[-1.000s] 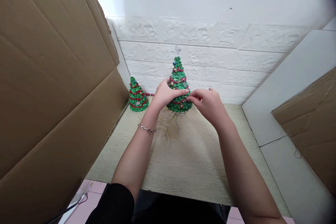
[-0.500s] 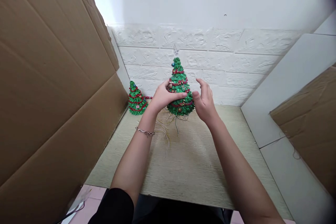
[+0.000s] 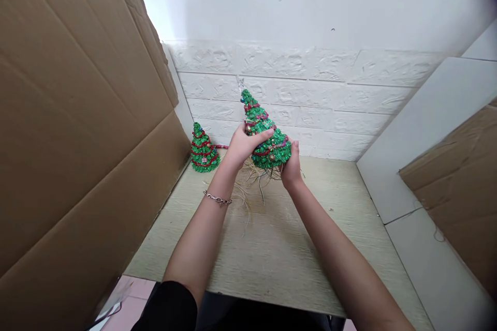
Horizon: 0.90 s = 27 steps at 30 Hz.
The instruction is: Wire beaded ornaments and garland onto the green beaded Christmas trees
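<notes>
A glittery green toy Christmas tree (image 3: 267, 139) with red garlands, small baubles and a clear star on top tilts to the left above the table. My left hand (image 3: 245, 146) is closed round its left side, thumb across the front. At the lower right edge, my right hand (image 3: 292, 168) grips the base, its fingers hidden behind and under the tree. Below and behind the tree lies a loose tangle of pale, yellow and dark strands (image 3: 243, 191). A second, smaller green tree (image 3: 204, 152) without a star stands upright to the left.
A thin red stick-like thing (image 3: 221, 147) lies beside the smaller tree. Brown cardboard (image 3: 77, 114) walls off the left side; a white panel (image 3: 419, 129) with cardboard stands at the right. A white brick-patterned wall (image 3: 330, 90) closes the back of the wooden table (image 3: 279, 264).
The starred tree has gone from upright to leaning left. My right hand has moved from open beside the tree to holding its lower right edge. My left hand keeps its hold.
</notes>
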Each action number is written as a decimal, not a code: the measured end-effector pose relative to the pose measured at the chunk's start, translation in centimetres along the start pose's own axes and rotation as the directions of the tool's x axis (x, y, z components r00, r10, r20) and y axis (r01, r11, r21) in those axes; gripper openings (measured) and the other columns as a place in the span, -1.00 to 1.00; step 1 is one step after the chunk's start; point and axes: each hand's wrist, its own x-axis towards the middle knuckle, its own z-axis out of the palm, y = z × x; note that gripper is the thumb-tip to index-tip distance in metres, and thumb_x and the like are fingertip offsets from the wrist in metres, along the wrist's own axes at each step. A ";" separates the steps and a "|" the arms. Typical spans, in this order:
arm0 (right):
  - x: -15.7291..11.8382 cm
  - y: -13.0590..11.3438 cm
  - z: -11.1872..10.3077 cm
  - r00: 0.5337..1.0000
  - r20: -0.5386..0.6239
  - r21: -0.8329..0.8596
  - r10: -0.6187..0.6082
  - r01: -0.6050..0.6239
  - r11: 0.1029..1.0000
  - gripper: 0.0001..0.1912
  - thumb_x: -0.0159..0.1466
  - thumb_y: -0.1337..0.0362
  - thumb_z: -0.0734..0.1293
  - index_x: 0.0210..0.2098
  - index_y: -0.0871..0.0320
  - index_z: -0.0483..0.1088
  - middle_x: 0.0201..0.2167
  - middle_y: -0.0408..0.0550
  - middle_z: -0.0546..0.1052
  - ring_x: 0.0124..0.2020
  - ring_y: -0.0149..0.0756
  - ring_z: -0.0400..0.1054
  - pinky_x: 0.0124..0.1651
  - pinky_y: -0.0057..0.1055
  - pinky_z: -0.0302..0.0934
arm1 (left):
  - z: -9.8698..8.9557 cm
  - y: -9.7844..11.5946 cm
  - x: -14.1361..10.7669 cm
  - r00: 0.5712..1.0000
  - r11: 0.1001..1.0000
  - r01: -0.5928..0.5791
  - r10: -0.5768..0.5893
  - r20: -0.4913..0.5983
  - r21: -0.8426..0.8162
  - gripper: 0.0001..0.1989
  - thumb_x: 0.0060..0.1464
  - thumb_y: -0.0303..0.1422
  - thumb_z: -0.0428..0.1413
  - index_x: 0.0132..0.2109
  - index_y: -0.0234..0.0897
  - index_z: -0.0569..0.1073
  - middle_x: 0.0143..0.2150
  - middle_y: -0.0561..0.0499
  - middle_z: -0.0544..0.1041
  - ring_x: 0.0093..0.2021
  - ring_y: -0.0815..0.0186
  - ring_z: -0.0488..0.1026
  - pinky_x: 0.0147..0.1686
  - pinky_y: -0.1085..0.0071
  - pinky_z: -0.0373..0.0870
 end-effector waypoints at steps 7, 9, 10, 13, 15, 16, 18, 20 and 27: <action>-0.2 -0.7 0.6 0.894 -0.161 0.695 0.417 -0.197 0.691 -0.49 0.40 -0.06 0.03 -0.27 0.11 0.46 -0.24 -0.09 0.59 -0.15 -0.23 0.46 0.14 -0.17 0.26 | -0.4 -0.2 0.0 0.991 0.999 0.033 -0.030 0.134 -0.025 -0.41 -0.08 0.21 0.19 -0.20 -0.23 0.42 -0.09 -0.10 0.54 0.08 0.04 0.43 0.05 0.19 0.38; -0.2 -0.9 0.5 0.886 -0.164 0.716 0.434 -0.195 0.670 -0.50 0.41 -0.03 0.03 -0.29 0.12 0.46 -0.27 -0.11 0.59 -0.18 -0.25 0.47 0.11 -0.18 0.26 | -0.6 -0.3 0.0 0.991 0.999 0.048 -0.045 0.125 -0.017 -0.42 -0.03 0.24 0.12 -0.25 -0.21 0.40 -0.14 -0.08 0.52 0.08 0.05 0.43 0.06 0.20 0.38; -0.2 -1.0 0.5 0.883 -0.167 0.722 0.438 -0.193 0.664 -0.50 0.42 -0.01 0.02 -0.29 0.12 0.47 -0.27 -0.11 0.60 -0.19 -0.25 0.47 0.09 -0.20 0.26 | -0.6 -0.3 0.0 0.990 0.998 0.055 -0.052 0.130 -0.016 -0.43 -0.01 0.25 0.10 -0.27 -0.21 0.38 -0.15 -0.08 0.52 0.08 0.05 0.42 0.06 0.21 0.38; -0.2 -1.2 0.6 0.880 -0.174 0.727 0.442 -0.188 0.661 -0.50 0.42 0.02 0.02 -0.30 0.14 0.48 -0.28 -0.09 0.60 -0.19 -0.26 0.47 0.06 -0.22 0.27 | -0.6 -0.4 0.0 0.987 0.997 0.077 -0.075 0.141 -0.009 -0.44 0.04 0.24 0.06 -0.23 -0.21 0.40 -0.12 -0.09 0.52 0.10 0.07 0.42 0.08 0.22 0.37; -0.2 -1.3 0.8 0.878 -0.187 0.720 0.441 -0.183 0.669 -0.51 0.41 0.01 0.05 -0.31 0.14 0.48 -0.30 -0.10 0.59 -0.19 -0.26 0.46 0.07 -0.24 0.26 | -0.6 -0.5 0.1 0.988 0.997 0.081 -0.081 0.131 0.004 -0.46 0.06 0.20 0.07 -0.16 -0.19 0.42 -0.07 -0.07 0.53 0.12 0.09 0.40 0.11 0.22 0.35; -0.3 -1.4 0.9 0.876 -0.194 0.717 0.441 -0.180 0.673 -0.52 0.41 0.01 0.06 -0.31 0.14 0.47 -0.31 -0.11 0.59 -0.19 -0.27 0.46 0.08 -0.25 0.26 | -0.5 -0.5 0.1 0.989 0.997 0.078 -0.078 0.125 0.009 -0.47 0.08 0.19 0.07 -0.12 -0.18 0.42 -0.05 -0.05 0.53 0.13 0.10 0.40 0.11 0.22 0.34; -0.4 -1.5 1.0 0.865 -0.210 0.716 0.455 -0.181 0.675 -0.54 0.42 0.05 0.05 -0.32 0.14 0.47 -0.32 -0.12 0.58 -0.19 -0.29 0.46 0.07 -0.27 0.25 | -0.5 -0.6 0.1 0.990 0.998 0.068 -0.070 0.125 0.016 -0.48 0.10 0.18 0.04 -0.11 -0.17 0.42 -0.06 -0.04 0.53 0.12 0.12 0.41 0.10 0.23 0.36; -0.4 -1.6 1.0 0.850 -0.224 0.716 0.477 -0.188 0.673 -0.54 0.42 0.08 0.04 -0.33 0.13 0.46 -0.32 -0.13 0.58 -0.22 -0.31 0.46 0.03 -0.28 0.26 | -0.4 -0.5 0.0 0.987 0.998 0.052 -0.055 0.149 0.022 -0.47 0.11 0.19 0.02 -0.13 -0.19 0.43 -0.10 -0.05 0.54 0.09 0.12 0.43 0.08 0.24 0.38; -0.5 -1.4 0.9 0.854 -0.224 0.712 0.470 -0.185 0.677 -0.54 0.41 0.03 0.05 -0.33 0.13 0.45 -0.32 -0.13 0.58 -0.24 -0.30 0.45 0.03 -0.26 0.27 | -0.5 -0.4 -0.1 0.973 0.999 0.000 -0.010 0.231 0.045 -0.42 0.12 0.20 -0.02 -0.13 -0.24 0.46 -0.11 -0.07 0.57 0.06 0.13 0.46 0.06 0.26 0.41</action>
